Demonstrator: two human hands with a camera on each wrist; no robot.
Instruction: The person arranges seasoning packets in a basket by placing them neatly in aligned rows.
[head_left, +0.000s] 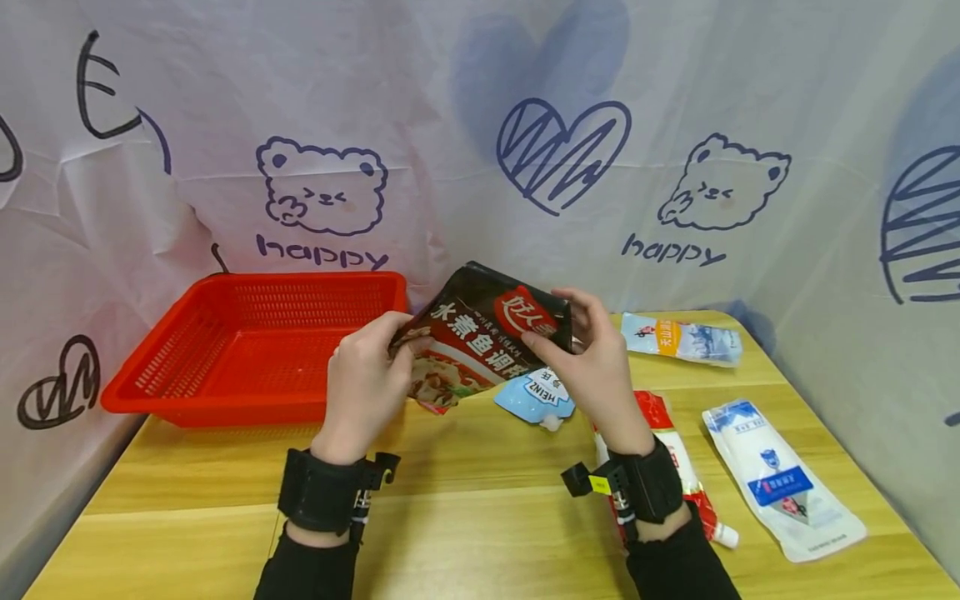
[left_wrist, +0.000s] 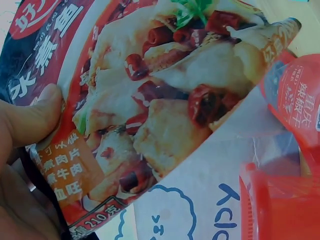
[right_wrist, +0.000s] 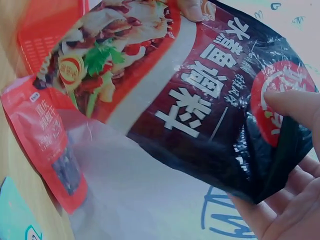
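Both hands hold up a black and red seasoning packet (head_left: pixel 487 333), tilted, above the table. Thumb in front, my left hand (head_left: pixel 367 379) pinches its left edge. Its upper right corner is gripped by my right hand (head_left: pixel 592 362), with the thumb on the round red logo and the other fingers behind. Sliced food with red chilies is printed on the packet front (left_wrist: pixel 150 90). Behind it stands a red pouch (right_wrist: pixel 47 145) with a dark window, mostly hidden in the head view. A light blue Heinz pouch (head_left: pixel 534 398) lies partly covered below the right hand.
A red plastic basket (head_left: pixel 255 408) stands at the back left. On the right lie a red and white pouch (head_left: pixel 678 454) with a white cap, partly under the right forearm, a white bag (head_left: pixel 783 483) and a blue-white bag (head_left: pixel 682 340). A drawn-on white cloth (head_left: pixel 442 192) hangs behind the table.
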